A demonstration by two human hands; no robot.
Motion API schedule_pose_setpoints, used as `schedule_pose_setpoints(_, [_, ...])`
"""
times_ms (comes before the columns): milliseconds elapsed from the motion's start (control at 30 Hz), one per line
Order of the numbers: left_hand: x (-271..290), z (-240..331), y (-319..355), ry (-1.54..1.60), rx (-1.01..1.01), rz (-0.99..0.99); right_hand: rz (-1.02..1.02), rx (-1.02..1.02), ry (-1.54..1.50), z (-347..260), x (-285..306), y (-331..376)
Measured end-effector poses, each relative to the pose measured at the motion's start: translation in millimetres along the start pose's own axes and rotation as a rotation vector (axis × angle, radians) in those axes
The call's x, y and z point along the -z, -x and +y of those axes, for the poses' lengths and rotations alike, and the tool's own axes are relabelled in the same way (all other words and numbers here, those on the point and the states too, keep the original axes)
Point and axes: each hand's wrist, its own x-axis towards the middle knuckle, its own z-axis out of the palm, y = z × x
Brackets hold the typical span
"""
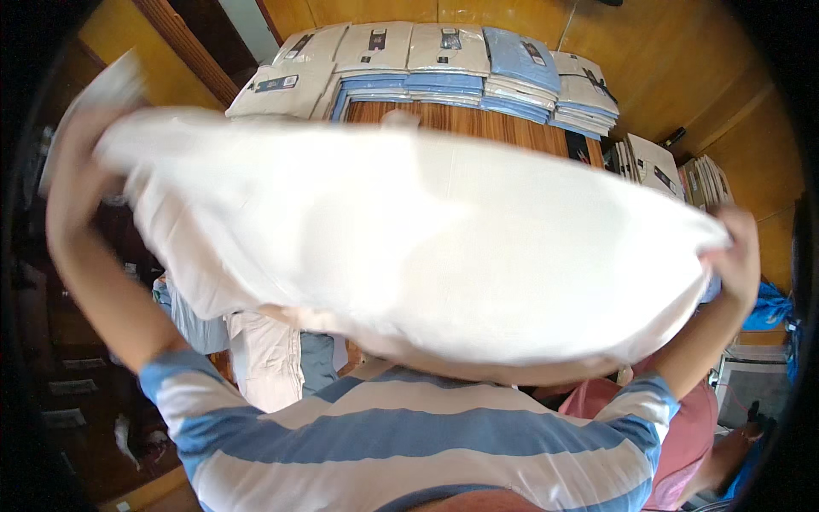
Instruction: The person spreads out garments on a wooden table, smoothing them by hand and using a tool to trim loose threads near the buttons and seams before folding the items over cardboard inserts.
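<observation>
A wide piece of off-white cloth [512,247] is stretched in the air between my raised arms, blurred by motion. Whether it is a garment or a plain sheet I cannot tell. My right hand [735,256] pinches its right end, fingers closed on the corner. At the far left, my left hand [90,141] grips the other end and is smeared; a pale flap [119,81] of fabric sticks up beyond it. The cloth hides most of the wooden table [503,128] behind it.
Stacks of cream and light-blue folded garments in clear bags [448,51] line the table's back edge. More folded packs [653,166] stand at the right. Near my left elbow lie beige folded clothes [264,358]. A person in a pink garment [682,435] is close on my right.
</observation>
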Motion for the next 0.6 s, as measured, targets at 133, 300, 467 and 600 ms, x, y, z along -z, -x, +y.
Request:
schedule_pose_setpoints(133, [-150,-51,-208,-0.087,-0.092,-0.135,-0.413,-0.373,-0.01,87,-72,-104])
schedule_pose_setpoints(300, [-331,-54,-297,0.068,-0.015,0.098,0.128,-0.217,0.701,206,-188,-98])
schedule_pose_setpoints(467, [-457,68,-133,0.316,-0.001,0.348,0.225,-0.379,0.506,134,-326,51])
schedule_pose_setpoints(600, [-480,126,110,0.348,0.453,0.288,0.076,-0.903,0.463,69,-357,205])
